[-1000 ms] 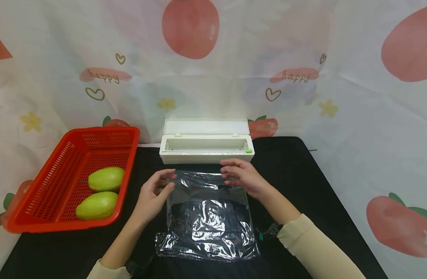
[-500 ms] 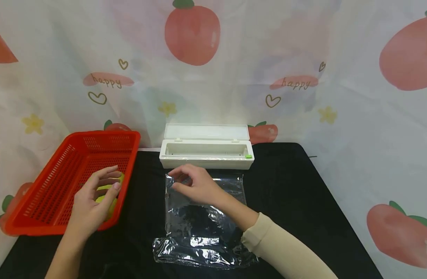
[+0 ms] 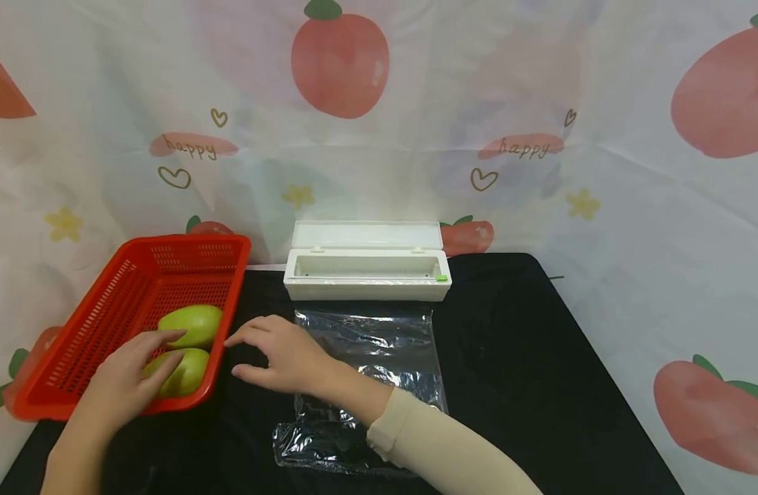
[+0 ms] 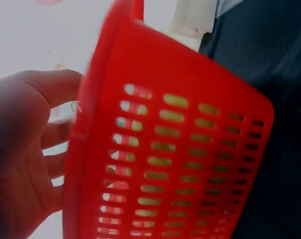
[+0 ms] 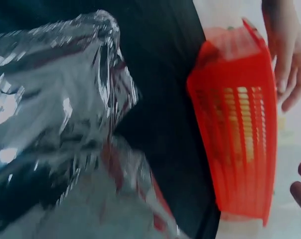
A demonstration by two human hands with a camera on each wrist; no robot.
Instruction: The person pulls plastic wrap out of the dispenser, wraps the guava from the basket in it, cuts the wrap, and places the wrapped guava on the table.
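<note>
two hands, apart from each other: the left hand point(image 3: 126, 375) reaches over the near side of one red basket point(image 3: 190, 256), thumb and fingers spaced apart over the nearer of two green fruits point(image 3: 192, 375); whether it touches the fruit i cannot tell. the right hand point(image 3: 286, 357), its thumb parted from its fingers, hangs just outside the basket's right rim, with one cream sleeve point(image 3: 453, 450) behind it. both fruits lie side by side in the basket, against its right side. under the right forearm, one crinkled clear plastic sheet point(image 3: 385, 340) lies on one black cloth point(image 3: 527, 364). beyond it sits one white box point(image 3: 366, 292), its one lid point(image 3: 366, 235) raised, one green tab point(image 3: 441, 278) at its right end. behind, one printed backdrop point(image 3: 626, 289) shows two "happy" labels.
</note>
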